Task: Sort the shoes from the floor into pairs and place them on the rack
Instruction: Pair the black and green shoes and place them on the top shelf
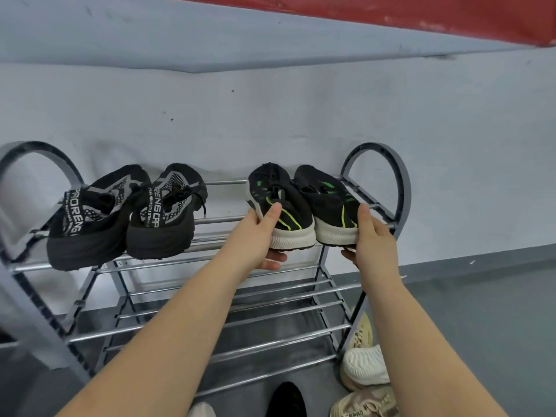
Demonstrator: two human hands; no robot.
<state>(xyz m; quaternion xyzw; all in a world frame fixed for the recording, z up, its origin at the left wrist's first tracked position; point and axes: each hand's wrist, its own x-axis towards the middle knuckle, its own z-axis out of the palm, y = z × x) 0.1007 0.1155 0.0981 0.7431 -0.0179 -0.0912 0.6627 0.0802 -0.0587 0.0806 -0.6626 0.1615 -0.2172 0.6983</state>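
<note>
Both hands grip heels: left hand (pixel 255 236) pinches the left sneaker (pixel 279 206), right hand (pixel 373 242) the right sneaker (pixel 328 203), lying toes-to-wall on the rack (pixel 400 182) top shelf.

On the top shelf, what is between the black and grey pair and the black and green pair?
Nothing lies there. In the head view, only bare shelf bars show between the black and grey pair and the black and green pair.

Floor shoes (pixel 365 368) cropped; black one (pixel 285 400) perhaps too.
</note>
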